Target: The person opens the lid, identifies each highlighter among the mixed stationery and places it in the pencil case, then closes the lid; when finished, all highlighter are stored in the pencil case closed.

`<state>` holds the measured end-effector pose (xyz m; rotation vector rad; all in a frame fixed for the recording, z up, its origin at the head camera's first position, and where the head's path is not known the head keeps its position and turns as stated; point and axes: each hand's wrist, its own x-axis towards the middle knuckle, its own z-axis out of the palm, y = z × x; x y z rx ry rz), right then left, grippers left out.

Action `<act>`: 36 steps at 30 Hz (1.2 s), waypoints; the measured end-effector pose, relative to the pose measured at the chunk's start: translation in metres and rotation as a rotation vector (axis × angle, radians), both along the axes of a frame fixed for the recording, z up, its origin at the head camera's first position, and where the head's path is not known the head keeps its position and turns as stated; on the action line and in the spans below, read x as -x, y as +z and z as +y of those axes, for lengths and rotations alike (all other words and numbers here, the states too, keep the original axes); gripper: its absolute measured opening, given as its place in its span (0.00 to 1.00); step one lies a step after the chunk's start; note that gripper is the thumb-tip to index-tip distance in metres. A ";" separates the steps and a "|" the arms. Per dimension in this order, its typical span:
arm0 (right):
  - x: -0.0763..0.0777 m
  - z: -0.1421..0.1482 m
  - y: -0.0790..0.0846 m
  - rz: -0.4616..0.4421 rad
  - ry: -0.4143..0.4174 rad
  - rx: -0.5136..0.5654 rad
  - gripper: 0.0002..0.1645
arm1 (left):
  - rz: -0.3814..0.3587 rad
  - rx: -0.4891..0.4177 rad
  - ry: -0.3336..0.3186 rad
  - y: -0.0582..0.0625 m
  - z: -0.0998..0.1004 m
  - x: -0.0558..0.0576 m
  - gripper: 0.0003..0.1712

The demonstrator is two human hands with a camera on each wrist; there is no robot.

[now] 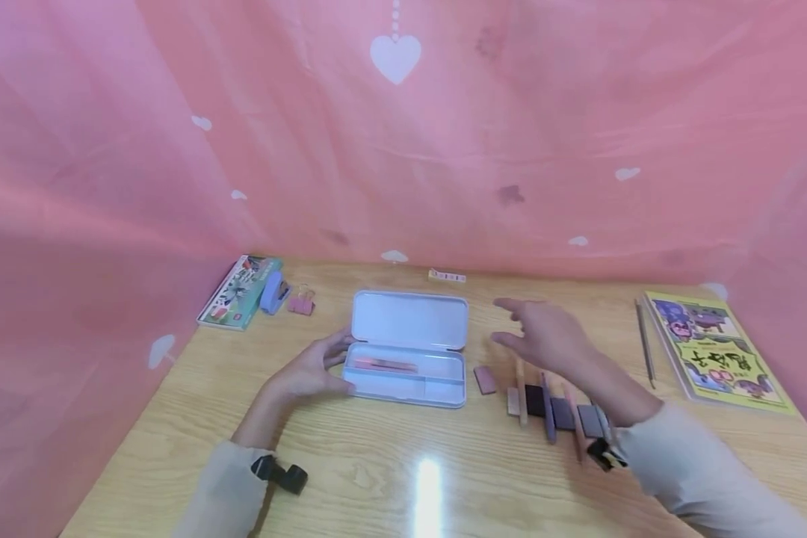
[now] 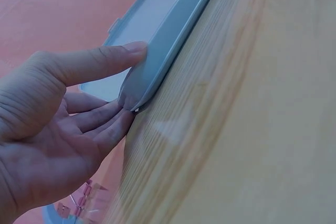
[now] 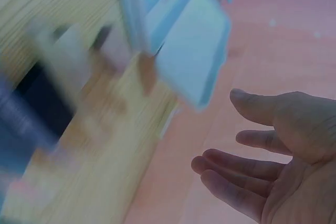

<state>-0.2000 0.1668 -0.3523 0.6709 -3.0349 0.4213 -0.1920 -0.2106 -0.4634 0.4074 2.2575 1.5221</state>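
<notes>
A pale blue-white pencil case point(image 1: 444, 391) lies on the table with its lid point(image 1: 410, 321) raised back. A slim pink pen or pencil point(image 1: 386, 365) lies in its long rear compartment. My left hand point(image 1: 316, 368) grips the case's left end, thumb on the front wall and fingers round the corner, as the left wrist view shows. To the right of the case, my right hand point(image 1: 545, 334) is above the table, fingers spread and nothing held. Below that hand is a row of dark and grey blocks point(image 1: 565, 413), with several pens point(image 1: 548, 418) lying across them.
A pink eraser-like block point(image 1: 485, 379) lies just right of the case. At the back left are a green booklet point(image 1: 239, 291), a purple tape dispenser point(image 1: 273, 291) and a pink binder clip point(image 1: 301, 303). A yellow book point(image 1: 719, 351) and a grey pencil point(image 1: 645, 344) lie far right.
</notes>
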 end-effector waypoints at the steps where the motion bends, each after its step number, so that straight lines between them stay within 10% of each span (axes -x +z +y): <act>1: -0.001 0.009 0.001 -0.001 -0.011 -0.011 0.35 | 0.000 -0.001 0.001 0.000 -0.001 0.000 0.61; 16: -0.011 0.028 -0.044 -0.120 -0.051 -0.030 0.13 | -0.020 -0.024 -0.022 0.005 -0.001 0.000 0.60; 22: -0.010 0.025 -0.067 -0.110 -0.113 -0.037 0.25 | -0.017 -0.028 -0.011 0.001 0.000 0.001 0.60; 36: -0.008 0.017 -0.068 -0.126 -0.182 0.114 0.13 | -0.019 -0.029 -0.014 0.000 -0.001 0.001 0.60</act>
